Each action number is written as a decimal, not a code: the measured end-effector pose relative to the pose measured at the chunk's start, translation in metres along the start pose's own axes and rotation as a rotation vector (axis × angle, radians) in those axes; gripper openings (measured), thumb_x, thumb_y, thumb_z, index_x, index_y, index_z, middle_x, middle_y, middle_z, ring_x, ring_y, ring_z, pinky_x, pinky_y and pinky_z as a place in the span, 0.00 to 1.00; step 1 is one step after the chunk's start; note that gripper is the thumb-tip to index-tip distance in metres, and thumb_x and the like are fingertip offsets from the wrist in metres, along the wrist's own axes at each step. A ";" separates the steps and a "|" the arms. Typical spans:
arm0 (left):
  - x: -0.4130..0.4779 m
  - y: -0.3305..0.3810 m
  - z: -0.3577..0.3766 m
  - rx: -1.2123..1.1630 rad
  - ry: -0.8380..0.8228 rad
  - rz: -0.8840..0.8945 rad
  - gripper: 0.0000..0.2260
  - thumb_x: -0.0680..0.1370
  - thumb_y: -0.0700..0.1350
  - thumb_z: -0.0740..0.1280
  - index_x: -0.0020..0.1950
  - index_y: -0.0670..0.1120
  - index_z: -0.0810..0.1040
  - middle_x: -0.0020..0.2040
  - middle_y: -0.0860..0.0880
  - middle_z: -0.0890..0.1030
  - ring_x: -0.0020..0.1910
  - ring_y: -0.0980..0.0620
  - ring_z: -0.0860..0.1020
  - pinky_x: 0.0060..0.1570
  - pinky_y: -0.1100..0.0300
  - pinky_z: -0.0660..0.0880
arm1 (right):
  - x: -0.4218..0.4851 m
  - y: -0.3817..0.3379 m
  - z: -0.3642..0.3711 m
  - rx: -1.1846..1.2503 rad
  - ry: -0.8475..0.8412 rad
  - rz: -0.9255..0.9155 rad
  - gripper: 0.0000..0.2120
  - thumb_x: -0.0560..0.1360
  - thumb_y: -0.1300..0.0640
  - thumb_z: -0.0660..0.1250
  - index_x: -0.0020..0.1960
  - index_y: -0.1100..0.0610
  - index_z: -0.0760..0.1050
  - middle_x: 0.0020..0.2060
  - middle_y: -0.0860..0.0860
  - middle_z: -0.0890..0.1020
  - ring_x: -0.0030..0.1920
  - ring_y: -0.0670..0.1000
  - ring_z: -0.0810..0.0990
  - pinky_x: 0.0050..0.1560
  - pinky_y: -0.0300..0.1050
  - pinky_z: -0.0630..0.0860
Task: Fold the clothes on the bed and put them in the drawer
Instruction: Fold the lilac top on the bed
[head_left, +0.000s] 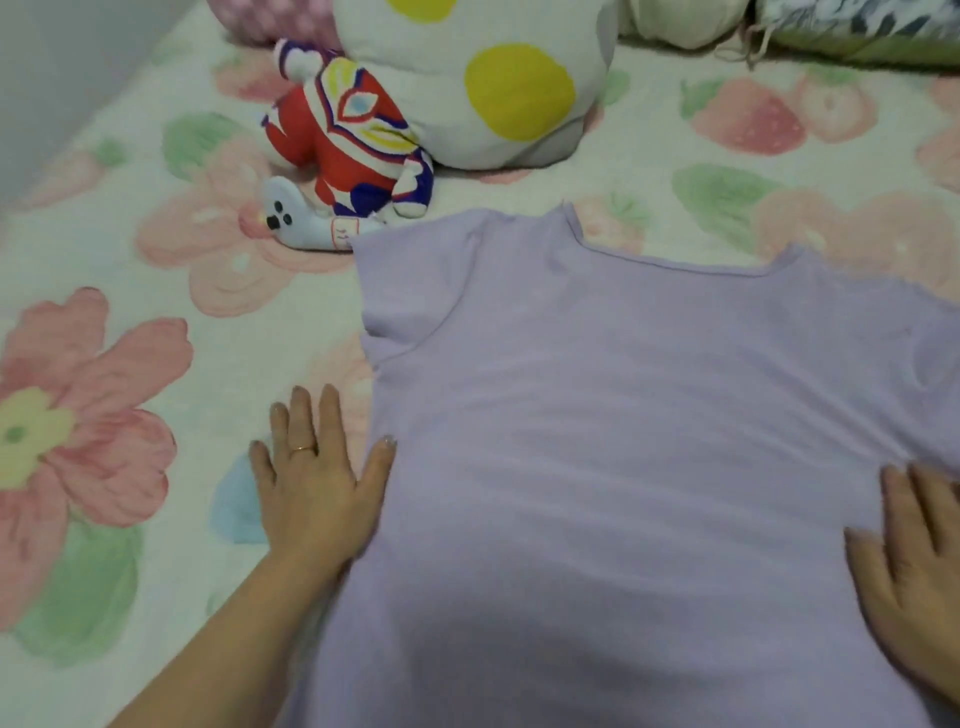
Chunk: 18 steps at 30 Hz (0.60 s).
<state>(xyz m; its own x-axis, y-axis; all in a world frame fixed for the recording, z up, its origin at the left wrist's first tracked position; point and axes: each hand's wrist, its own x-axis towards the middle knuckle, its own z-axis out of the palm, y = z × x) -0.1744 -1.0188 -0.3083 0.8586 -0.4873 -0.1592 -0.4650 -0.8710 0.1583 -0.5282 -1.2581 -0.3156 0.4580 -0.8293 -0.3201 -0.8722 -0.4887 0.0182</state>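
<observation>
Floral bedspread (234, 338) carries the lilac shirt (623, 441) spread flat, collar away, long axis running between the hands: the left hand (311, 483) lies flat, fingers straight, beside its edge, thumb touching, while the right hand (914, 571) rests flat on it.

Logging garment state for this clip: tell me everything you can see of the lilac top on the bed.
The lilac top is a plain, soft-looking short-sleeved garment, unfolded, spread flat on the floral bedspread, wide neckline away from the camera. One sleeve shows at left; the right side leaves the frame. Faint wrinkles cross the body. The left hand lies flat at its left edge, thumb on the cloth; the right hand rests flat on it.
</observation>
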 end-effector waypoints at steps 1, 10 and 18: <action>-0.005 0.008 0.000 -0.097 0.045 -0.032 0.38 0.71 0.65 0.48 0.75 0.43 0.56 0.74 0.38 0.59 0.73 0.39 0.57 0.70 0.45 0.53 | 0.008 -0.014 -0.010 0.012 0.067 -0.032 0.34 0.79 0.45 0.45 0.65 0.73 0.67 0.66 0.73 0.66 0.65 0.75 0.64 0.65 0.72 0.60; -0.020 0.028 0.019 -0.468 0.316 -0.215 0.28 0.68 0.57 0.58 0.55 0.37 0.78 0.43 0.37 0.79 0.43 0.36 0.78 0.45 0.45 0.73 | 0.137 -0.284 -0.110 0.297 0.160 -0.712 0.22 0.77 0.52 0.62 0.69 0.57 0.67 0.66 0.55 0.71 0.67 0.56 0.67 0.64 0.44 0.60; -0.014 0.027 0.029 -0.418 0.385 -0.204 0.23 0.69 0.55 0.60 0.49 0.38 0.80 0.41 0.38 0.80 0.38 0.37 0.78 0.41 0.49 0.74 | 0.181 -0.399 -0.112 -0.058 0.144 -0.780 0.38 0.72 0.52 0.69 0.74 0.55 0.51 0.68 0.59 0.67 0.66 0.62 0.67 0.62 0.57 0.64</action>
<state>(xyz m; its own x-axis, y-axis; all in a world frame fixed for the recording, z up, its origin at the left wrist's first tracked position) -0.2056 -1.0374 -0.3297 0.9742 -0.1881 0.1250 -0.2258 -0.8083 0.5437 -0.0777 -1.2436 -0.2747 0.9543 -0.2664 -0.1355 -0.2817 -0.9531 -0.1102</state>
